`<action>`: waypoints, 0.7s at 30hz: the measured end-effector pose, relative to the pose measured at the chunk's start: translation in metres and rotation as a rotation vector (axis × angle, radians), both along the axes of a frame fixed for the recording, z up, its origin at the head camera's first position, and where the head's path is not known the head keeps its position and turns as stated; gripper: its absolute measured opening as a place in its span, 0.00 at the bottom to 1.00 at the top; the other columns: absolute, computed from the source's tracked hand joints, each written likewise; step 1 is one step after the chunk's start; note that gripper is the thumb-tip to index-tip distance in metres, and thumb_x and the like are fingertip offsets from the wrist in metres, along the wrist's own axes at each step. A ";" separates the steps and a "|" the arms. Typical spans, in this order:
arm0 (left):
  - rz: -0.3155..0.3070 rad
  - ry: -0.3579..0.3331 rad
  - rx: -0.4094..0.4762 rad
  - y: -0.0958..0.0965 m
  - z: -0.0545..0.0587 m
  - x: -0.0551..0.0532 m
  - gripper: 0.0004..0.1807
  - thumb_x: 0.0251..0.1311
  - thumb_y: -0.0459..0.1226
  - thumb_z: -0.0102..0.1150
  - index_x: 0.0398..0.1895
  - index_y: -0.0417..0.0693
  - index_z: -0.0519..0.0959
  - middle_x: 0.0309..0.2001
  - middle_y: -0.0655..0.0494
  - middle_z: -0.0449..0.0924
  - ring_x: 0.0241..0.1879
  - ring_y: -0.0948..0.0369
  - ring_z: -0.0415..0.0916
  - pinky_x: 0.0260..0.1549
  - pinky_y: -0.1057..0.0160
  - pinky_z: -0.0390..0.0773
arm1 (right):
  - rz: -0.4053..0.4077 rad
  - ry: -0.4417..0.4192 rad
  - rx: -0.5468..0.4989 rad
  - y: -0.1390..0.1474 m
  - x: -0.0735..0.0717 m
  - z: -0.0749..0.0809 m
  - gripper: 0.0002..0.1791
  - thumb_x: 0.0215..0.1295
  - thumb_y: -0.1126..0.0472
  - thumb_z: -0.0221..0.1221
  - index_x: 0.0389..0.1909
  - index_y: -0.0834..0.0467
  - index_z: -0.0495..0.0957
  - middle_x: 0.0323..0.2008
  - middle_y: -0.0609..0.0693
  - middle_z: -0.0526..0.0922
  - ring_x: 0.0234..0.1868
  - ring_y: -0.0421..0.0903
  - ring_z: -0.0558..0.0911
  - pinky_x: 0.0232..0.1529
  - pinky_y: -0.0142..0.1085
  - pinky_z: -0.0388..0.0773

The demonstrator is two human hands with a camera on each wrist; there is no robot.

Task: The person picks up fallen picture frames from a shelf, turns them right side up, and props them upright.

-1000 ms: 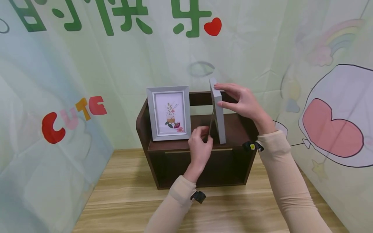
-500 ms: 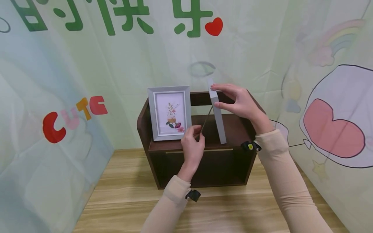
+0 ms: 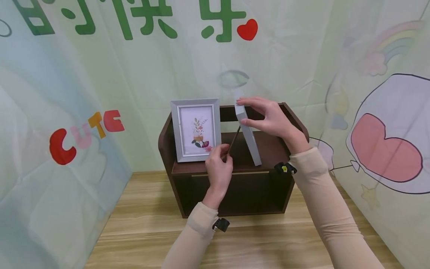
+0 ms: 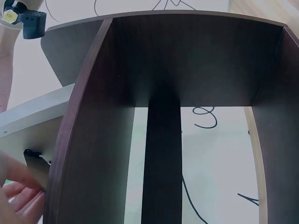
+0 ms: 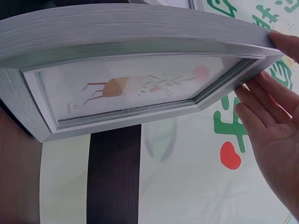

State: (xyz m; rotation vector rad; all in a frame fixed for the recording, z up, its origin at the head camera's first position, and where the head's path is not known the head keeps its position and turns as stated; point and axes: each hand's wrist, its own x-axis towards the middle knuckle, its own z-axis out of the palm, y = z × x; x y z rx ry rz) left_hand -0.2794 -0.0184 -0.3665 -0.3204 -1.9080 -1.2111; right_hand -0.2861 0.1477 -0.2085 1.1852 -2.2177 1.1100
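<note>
In the head view, my right hand grips the top of a silver-grey picture frame, thumb on the near edge and fingers over the top. The frame is turned nearly edge-on and leans left, its lower corner on the upper shelf. My left hand pinches the thin stand leg swung out from the frame's back. A plant print shows on its front in the right wrist view. To the left, a second grey picture frame with a flower print stands upright.
A dark brown two-tier shelf unit with raised sides stands on a wood-grain table. Its lower compartment faces front. Printed cloth walls close in behind and on both sides.
The held frame's top has tilted left. My left hand has drawn the stand leg left and away from the frame's back, widening the angle between them. The other frame has stayed put.
</note>
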 end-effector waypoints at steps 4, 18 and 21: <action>0.016 0.001 -0.009 -0.003 0.001 0.000 0.10 0.51 0.22 0.62 0.37 0.38 0.81 0.36 0.47 0.82 0.37 0.56 0.82 0.40 0.63 0.83 | 0.002 -0.005 -0.001 -0.002 0.000 0.000 0.26 0.55 0.71 0.64 0.57 0.69 0.73 0.59 0.63 0.75 0.64 0.54 0.71 0.67 0.44 0.63; 0.021 0.015 -0.020 -0.006 0.004 0.001 0.08 0.51 0.22 0.61 0.35 0.37 0.81 0.35 0.46 0.82 0.36 0.55 0.82 0.38 0.62 0.83 | -0.005 0.015 0.006 -0.005 -0.002 -0.002 0.26 0.56 0.69 0.64 0.58 0.68 0.73 0.59 0.62 0.75 0.63 0.54 0.72 0.67 0.45 0.64; 0.021 0.010 -0.021 -0.006 0.004 0.001 0.08 0.52 0.23 0.62 0.35 0.37 0.81 0.35 0.46 0.82 0.36 0.55 0.82 0.38 0.62 0.83 | -0.004 0.013 0.001 -0.005 -0.002 -0.002 0.26 0.56 0.69 0.64 0.58 0.68 0.73 0.58 0.62 0.75 0.63 0.54 0.72 0.67 0.45 0.64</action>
